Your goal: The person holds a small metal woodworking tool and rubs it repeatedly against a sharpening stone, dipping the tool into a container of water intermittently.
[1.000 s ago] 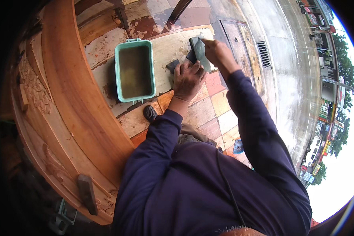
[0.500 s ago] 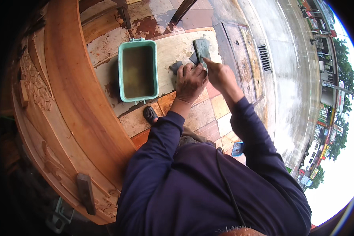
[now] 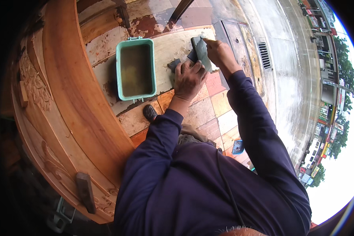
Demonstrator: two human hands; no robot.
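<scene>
Big carved wood panel (image 3: pixel 67 118) lies well to the left of both hands, w/ a dark block (image 3: pixel 85 192) resting on its lower edge. Green tub (image 3: pixel 135 69) of murky water sits just left of the left hand (image 3: pixel 188 78), on wet, stained pavement (image 3: pixel 173 43); tiles run below the hands, a drain grate (image 3: pixel 264 55) off to the right. Dark stone (image 3: pixel 176 63) sits under/at the left hand's fingertips; grey flat piece (image 3: pixel 202 53) is up by the right hand (image 3: pixel 220 53), tilted on edge. Progress, judging by the wet patch & slurry-like staining: work looks under way, not finished — can't tell how much is left. Pose: both arms stretched fwd, sleeves down to the wrists. Left hand is palm-down, fingers spread, pressing on the stone. Right hand is curled, pinching the grey piece at its top.
</scene>
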